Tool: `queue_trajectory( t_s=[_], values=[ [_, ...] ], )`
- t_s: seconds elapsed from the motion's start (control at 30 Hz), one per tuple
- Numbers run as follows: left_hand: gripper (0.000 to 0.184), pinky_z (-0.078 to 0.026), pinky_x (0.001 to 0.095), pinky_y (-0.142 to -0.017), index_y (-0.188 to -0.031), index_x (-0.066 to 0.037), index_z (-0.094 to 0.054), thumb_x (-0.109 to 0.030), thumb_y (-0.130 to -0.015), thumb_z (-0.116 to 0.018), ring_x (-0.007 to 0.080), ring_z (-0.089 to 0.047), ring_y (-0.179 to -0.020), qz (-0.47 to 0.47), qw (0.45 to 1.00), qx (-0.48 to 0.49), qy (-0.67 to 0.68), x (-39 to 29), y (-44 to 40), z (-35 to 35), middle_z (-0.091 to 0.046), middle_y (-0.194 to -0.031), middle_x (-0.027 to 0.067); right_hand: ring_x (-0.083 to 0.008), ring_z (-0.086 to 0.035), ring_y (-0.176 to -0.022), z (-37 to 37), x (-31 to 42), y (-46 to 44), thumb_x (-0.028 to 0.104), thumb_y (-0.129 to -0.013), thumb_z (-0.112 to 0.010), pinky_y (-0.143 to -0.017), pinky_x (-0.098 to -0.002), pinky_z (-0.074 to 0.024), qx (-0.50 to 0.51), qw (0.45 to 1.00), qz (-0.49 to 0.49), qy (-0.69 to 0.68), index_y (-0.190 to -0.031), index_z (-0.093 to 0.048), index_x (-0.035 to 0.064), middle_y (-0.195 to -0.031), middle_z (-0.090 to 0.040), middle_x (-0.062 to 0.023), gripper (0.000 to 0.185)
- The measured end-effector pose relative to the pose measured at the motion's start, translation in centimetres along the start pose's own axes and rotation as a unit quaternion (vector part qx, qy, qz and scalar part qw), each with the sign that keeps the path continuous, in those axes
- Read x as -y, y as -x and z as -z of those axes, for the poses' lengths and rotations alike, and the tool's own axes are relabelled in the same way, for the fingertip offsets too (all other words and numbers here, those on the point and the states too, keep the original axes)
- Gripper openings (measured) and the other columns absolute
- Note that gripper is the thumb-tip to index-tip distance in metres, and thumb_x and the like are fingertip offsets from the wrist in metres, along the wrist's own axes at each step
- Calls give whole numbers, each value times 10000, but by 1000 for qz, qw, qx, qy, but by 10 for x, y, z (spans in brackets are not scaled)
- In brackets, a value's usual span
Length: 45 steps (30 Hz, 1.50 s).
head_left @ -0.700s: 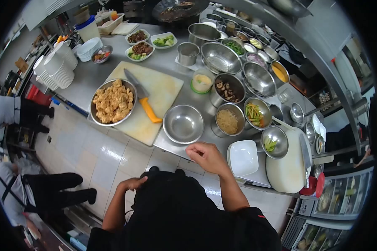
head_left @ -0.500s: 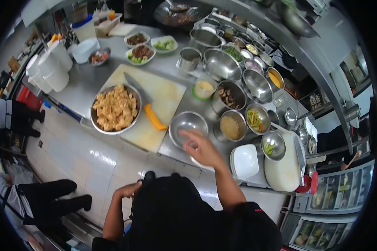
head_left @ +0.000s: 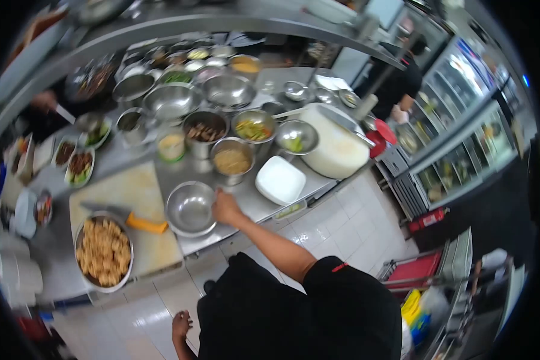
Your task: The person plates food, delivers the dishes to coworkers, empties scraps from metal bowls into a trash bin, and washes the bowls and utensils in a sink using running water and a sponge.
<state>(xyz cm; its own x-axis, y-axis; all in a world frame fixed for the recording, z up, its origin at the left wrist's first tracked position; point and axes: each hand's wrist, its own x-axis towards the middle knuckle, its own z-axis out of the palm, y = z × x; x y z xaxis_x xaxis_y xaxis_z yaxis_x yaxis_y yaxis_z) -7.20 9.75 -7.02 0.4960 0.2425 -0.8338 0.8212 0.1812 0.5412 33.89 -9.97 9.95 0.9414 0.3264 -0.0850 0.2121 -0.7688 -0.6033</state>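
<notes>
My right hand is at the right rim of a small steel mixing bowl, its fingers closed on the edge. Nothing shows inside that bowl. Low beside my body hangs my left hand, holding nothing, its fingers loosely bent and apart. Left of the bowl, a knife with a yellow handle lies on a cutting board. A larger steel bowl of golden fried pieces overlaps the board's front left. Stacked white square dishes stand right of my right hand.
Steel pots and bowls of ingredients, including sliced mushrooms and shredded food, crowd the counter. A thick round chopping block carries a cleaver. A metal shelf crosses overhead. Another person stands beyond the counter.
My view has swung to the right. My right hand has gone from hovering over the small steel bowl to its right rim. A person's hand with a ladle now shows at the far left.
</notes>
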Motion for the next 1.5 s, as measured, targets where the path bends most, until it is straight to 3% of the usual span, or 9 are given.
queue_trajectory(
  t_s=[0.2,0.23,0.8,0.97,1.13,1.27,1.33,1.47,1.5],
  values=[
    [575,-488,282,-527,-1271,28,-413,-359,-873,-560,163,-584,-666,-43,989,20,-139,-42,-37,-14,-592,-844,113,-415,-609,-697,86,-5,31,112,-798,-517,-661,-445,-506,-142,980,106,-92,-1048,-467,-14,-782,-607,-264,284],
    [595,-470,283,-499,-1278,34,-404,-370,-870,-560,158,-565,-603,-41,982,41,-178,-47,-42,-17,-594,-785,118,-315,-608,-520,152,30,48,104,-803,-503,-536,-397,-507,-10,972,-65,-226,-999,-484,-45,-710,-606,-222,246],
    [665,-477,378,-553,-1307,-30,-401,-479,-834,-535,227,-569,-707,82,960,166,-208,-81,-39,-210,-602,-904,130,-229,-643,-566,446,-371,-265,98,-801,-504,-477,-292,-524,-380,836,-194,-346,-752,-563,-139,-661,-624,-149,249],
    [678,-483,405,-575,-1313,-45,-400,-497,-826,-531,249,-579,-759,106,965,179,-161,-66,-15,-251,-605,-956,137,-287,-625,-598,460,-449,-308,308,-800,-646,-553,-418,-501,-247,906,-107,326,-821,-556,-82,-675,-629,-178,400],
    [721,-502,432,-686,-1339,-56,-370,-536,-822,-518,282,-579,-954,94,947,189,-242,-62,-22,-278,-584,-1123,145,-309,-598,-770,461,-540,-360,333,-752,-615,-706,-476,-450,-215,866,124,433,-910,-633,66,-869,-623,-148,311],
    [625,-538,373,-680,-1262,-34,-453,-523,-872,-458,255,-624,-895,113,954,166,-222,-99,6,-278,-622,-1049,143,-269,-582,-510,481,-477,-423,271,-730,-663,-480,-387,-467,-131,752,387,517,-881,-632,49,-587,-583,-115,270],
    [575,-556,363,-642,-1190,-12,-528,-494,-899,-410,254,-638,-862,128,947,160,-247,-85,-7,-275,-637,-989,158,-173,-493,-383,465,-293,-328,118,-745,-584,-350,-319,-392,-35,992,-17,-117,-810,-587,28,-500,-500,-72,110],
    [640,-547,384,-687,-1270,-65,-460,-571,-891,-360,279,-619,-923,83,965,131,-212,-113,28,-267,-602,-1072,155,-118,-497,-432,414,-166,-325,39,-750,-503,-378,-260,-382,-68,951,300,34,-973,-596,50,-646,-543,-55,241],
    [653,-546,389,-685,-1341,-118,-395,-585,-887,-354,305,-597,-988,110,967,148,-174,-100,22,-263,-551,-1200,162,-117,-504,-485,395,-120,-311,57,-746,-511,-427,-262,-408,37,976,192,-94,-1072,-558,61,-729,-564,-63,329]
  ],
)
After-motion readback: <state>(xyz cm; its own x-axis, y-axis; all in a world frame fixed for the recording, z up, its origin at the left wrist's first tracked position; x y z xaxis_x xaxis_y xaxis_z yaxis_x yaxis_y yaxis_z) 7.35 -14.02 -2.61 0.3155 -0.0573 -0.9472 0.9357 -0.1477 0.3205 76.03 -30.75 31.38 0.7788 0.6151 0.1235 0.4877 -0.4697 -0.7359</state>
